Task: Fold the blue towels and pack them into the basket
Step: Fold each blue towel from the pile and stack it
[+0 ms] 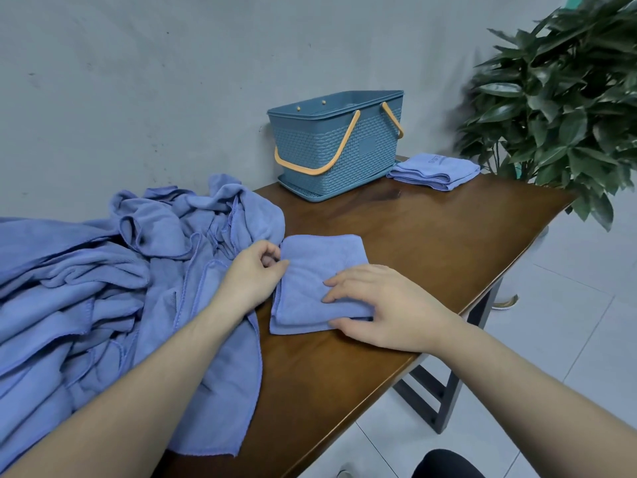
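Observation:
A folded blue towel (pixel 320 270) lies flat in the middle of the wooden table (pixel 431 243). My left hand (pixel 253 276) pinches its left edge between thumb and fingers. My right hand (pixel 386 305) rests on its near right corner, fingers spread on top and thumb under the edge. A large heap of unfolded blue towels (pixel 120 277) covers the left part of the table. The blue woven basket (pixel 339 143) with orange handles stands at the far edge by the wall. Another folded blue towel (pixel 434 170) lies to the right of the basket.
A leafy potted plant (pixel 558 108) stands beyond the table's far right corner. The table's right edge runs diagonally, with white tiled floor (pixel 568 322) and dark metal table legs (pixel 444 391) below it. A grey wall (pixel 138 81) backs the table.

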Demonstrator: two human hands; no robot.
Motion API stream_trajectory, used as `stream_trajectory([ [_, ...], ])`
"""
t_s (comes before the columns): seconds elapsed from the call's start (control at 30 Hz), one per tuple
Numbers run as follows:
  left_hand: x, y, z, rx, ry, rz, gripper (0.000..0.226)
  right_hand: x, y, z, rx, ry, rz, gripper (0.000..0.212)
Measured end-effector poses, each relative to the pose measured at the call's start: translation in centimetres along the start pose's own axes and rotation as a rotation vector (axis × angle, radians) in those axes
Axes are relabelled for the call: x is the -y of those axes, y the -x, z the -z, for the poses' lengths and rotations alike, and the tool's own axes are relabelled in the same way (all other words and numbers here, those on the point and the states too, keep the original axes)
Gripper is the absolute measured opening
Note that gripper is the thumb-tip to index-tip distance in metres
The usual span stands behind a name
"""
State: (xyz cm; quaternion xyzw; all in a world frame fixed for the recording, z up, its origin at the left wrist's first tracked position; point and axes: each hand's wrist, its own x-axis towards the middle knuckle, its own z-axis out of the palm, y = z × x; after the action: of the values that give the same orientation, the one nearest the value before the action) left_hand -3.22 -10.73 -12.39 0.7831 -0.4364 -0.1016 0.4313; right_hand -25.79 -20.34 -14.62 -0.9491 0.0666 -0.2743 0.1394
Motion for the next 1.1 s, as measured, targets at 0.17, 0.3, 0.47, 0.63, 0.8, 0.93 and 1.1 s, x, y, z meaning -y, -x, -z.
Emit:
stream_trajectory([
  [0.17,-0.2,0.8,0.2,0.004,-0.171,-0.071,0.024,0.2,-0.2,0.7,-0.168,-0.253,-0.117,0.034],
  [0.3,-1.4,2.1,0.7,0.161,-0.506,-0.131,0.043,-1.4,-0.2,0.8,-0.229,-0.238,-0.542,0.034],
  [0.47,-1.9,2.1,1.0,0.258,-0.558,-0.068,0.054,-1.6,-1.1,1.2,0.025,-0.204,-0.663,0.047],
  [0.63,-2.6,2.0,-0.2,0.296,-0.456,-0.090,0.042,-3.0,-1.7,2.2,-0.040,-0.457,-0.656,0.048],
  [0.8,-3.4,0.3,-3.3,0.174,-0.587,-0.417,0.062,-6.8,-3.2,4.8,-0.040,-0.382,-0.619,0.048],
  [0.93,-5.1,-2.2,-6.0,0.407,-0.592,-0.494,0.060,-10.6,-4.5,6.7,-0.060,-0.241,-0.648,0.049],
  [1.1,-5.6,-5.3,-8.1,0.560,-0.503,-0.499,0.073,-14.3,-4.8,7.7,-0.028,-0.127,-0.685,0.048],
])
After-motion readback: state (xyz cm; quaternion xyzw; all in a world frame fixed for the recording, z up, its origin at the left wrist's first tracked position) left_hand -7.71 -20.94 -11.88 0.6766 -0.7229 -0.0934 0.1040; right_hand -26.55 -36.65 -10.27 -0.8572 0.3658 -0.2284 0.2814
